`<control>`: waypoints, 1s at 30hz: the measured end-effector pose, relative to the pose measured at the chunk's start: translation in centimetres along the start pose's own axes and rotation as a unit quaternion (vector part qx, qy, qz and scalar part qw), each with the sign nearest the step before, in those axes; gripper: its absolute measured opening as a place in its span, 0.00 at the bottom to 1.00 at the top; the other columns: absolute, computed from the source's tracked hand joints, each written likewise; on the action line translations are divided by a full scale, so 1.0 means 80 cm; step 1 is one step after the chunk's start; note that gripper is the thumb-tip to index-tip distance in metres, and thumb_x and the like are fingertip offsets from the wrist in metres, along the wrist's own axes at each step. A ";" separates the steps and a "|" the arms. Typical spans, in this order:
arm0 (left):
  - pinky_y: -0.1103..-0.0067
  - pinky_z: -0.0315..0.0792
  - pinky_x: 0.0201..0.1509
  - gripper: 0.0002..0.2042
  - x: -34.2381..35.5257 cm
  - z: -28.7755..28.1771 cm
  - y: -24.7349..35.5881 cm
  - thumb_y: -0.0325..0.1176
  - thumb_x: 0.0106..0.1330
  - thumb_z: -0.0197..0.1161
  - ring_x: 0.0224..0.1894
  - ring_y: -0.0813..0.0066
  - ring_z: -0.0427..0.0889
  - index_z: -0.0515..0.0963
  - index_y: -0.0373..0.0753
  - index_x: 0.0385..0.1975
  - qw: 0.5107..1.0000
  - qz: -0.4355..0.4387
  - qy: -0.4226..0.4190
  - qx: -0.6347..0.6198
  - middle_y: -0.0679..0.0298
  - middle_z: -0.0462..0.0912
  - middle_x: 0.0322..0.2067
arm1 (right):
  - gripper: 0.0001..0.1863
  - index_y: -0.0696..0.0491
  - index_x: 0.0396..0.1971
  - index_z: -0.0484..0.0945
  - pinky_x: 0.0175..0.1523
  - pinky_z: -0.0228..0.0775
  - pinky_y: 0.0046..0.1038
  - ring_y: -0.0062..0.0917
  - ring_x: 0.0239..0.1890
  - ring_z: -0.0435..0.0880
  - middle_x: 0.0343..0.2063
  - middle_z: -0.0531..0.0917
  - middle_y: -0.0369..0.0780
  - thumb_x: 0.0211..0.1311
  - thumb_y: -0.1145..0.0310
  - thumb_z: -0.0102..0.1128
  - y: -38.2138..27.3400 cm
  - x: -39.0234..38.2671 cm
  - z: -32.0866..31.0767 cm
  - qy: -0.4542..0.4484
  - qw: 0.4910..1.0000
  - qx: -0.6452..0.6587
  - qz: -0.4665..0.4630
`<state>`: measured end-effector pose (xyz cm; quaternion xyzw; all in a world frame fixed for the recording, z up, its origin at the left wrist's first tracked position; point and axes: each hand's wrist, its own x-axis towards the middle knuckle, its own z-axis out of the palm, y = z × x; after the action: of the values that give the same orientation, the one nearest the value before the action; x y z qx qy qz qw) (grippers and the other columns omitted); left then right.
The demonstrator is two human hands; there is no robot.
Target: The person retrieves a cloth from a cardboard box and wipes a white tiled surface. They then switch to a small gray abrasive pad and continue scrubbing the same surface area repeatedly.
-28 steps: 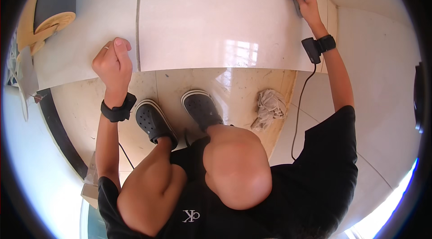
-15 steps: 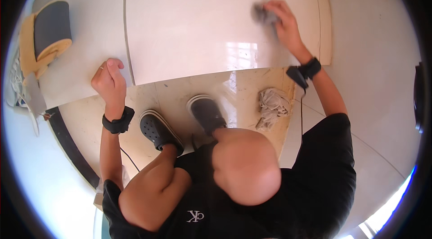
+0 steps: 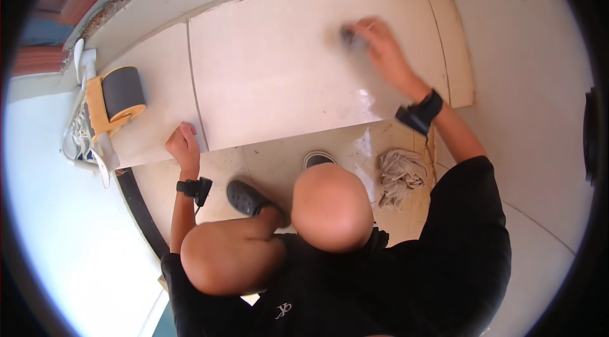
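My right hand (image 3: 385,51) is closed round a small dark grey wad (image 3: 348,35), blurred by motion. It holds the wad against or just over the pale, glossy tiled ledge (image 3: 266,77), towards its far right part. Whether the wad is cloth or a scouring pad cannot be made out. At the ledge's near left edge, beside a dark tile seam, my left hand (image 3: 184,144) rests as a loose fist with nothing seen in it. Both wrists wear black bands.
A crumpled greyish cloth (image 3: 403,175) lies on the floor right of my dark clogs (image 3: 246,197). On the ledge's left end stands a yellow holder with a dark grey roll (image 3: 124,93), beside white cords (image 3: 82,131). A pale wall (image 3: 526,58) bounds the right side.
The view has tilted up, so more of the ledge's back and the wall behind shows. My right hand has moved left over the ledge with the wad; my left fist stays near the seam.
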<state>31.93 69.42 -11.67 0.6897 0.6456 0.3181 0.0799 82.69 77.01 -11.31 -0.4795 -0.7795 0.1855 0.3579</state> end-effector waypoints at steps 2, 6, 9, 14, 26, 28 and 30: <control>0.73 0.64 0.23 0.22 -0.013 0.011 0.023 0.33 0.76 0.47 0.15 0.69 0.71 0.76 0.35 0.17 0.999 -0.043 -0.014 -0.024 0.61 0.73 0.13 | 0.37 0.52 0.57 0.77 0.60 0.68 0.33 0.40 0.53 0.77 0.49 0.77 0.45 0.43 0.94 0.45 0.077 0.012 -0.051 0.053 0.992 -0.111 0.028; 0.74 0.64 0.23 0.23 -0.008 0.035 0.037 0.35 0.77 0.46 0.15 0.71 0.71 0.76 0.34 0.17 0.999 -0.048 -0.021 -0.014 0.61 0.73 0.13 | 0.36 0.50 0.54 0.80 0.56 0.71 0.33 0.43 0.49 0.78 0.48 0.78 0.45 0.43 0.93 0.45 0.134 0.031 -0.084 0.104 0.974 -0.157 0.130; 0.75 0.62 0.23 0.23 0.006 0.049 0.034 0.36 0.77 0.46 0.14 0.73 0.69 0.76 0.33 0.17 0.999 -0.041 -0.015 -0.013 0.62 0.71 0.12 | 0.30 0.50 0.47 0.82 0.55 0.69 0.37 0.42 0.47 0.75 0.43 0.79 0.44 0.42 0.90 0.49 0.070 0.012 -0.046 0.086 0.991 -0.104 -0.016; 0.76 0.59 0.22 0.23 0.041 0.015 0.021 0.35 0.77 0.46 0.14 0.75 0.66 0.77 0.34 0.17 0.991 -0.103 -0.043 -0.078 0.63 0.67 0.11 | 0.34 0.52 0.53 0.79 0.57 0.69 0.34 0.39 0.49 0.73 0.46 0.76 0.42 0.41 0.91 0.50 -0.046 -0.003 0.019 -0.094 0.995 0.011 0.029; 0.72 0.67 0.22 0.12 0.152 0.085 -0.004 0.29 0.66 0.57 0.19 0.63 0.75 0.76 0.38 0.18 0.966 0.134 -0.176 -0.137 0.62 0.76 0.16 | 0.36 0.50 0.58 0.75 0.49 0.72 0.34 0.39 0.44 0.77 0.50 0.72 0.43 0.48 0.94 0.47 0.060 0.121 0.048 -0.069 0.965 -0.169 0.186; 0.73 0.67 0.22 0.12 0.168 0.124 -0.002 0.28 0.66 0.57 0.18 0.64 0.75 0.76 0.38 0.18 0.969 0.120 -0.168 -0.134 0.62 0.76 0.16 | 0.36 0.50 0.58 0.75 0.46 0.73 0.35 0.38 0.42 0.79 0.50 0.72 0.42 0.47 0.94 0.49 0.067 0.115 0.060 -0.068 0.968 -0.163 0.178; 0.73 0.67 0.22 0.12 0.183 0.156 0.000 0.27 0.66 0.57 0.18 0.64 0.75 0.76 0.37 0.18 0.972 0.098 -0.165 -0.134 0.63 0.76 0.16 | 0.36 0.50 0.58 0.76 0.43 0.73 0.35 0.37 0.40 0.79 0.50 0.72 0.42 0.46 0.94 0.50 0.076 0.107 0.068 -0.063 0.969 -0.165 0.175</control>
<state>38.19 86.91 -16.53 0.7757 0.5040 0.2897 0.2454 79.97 87.68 -15.58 -0.6484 -0.7241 0.1444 0.1857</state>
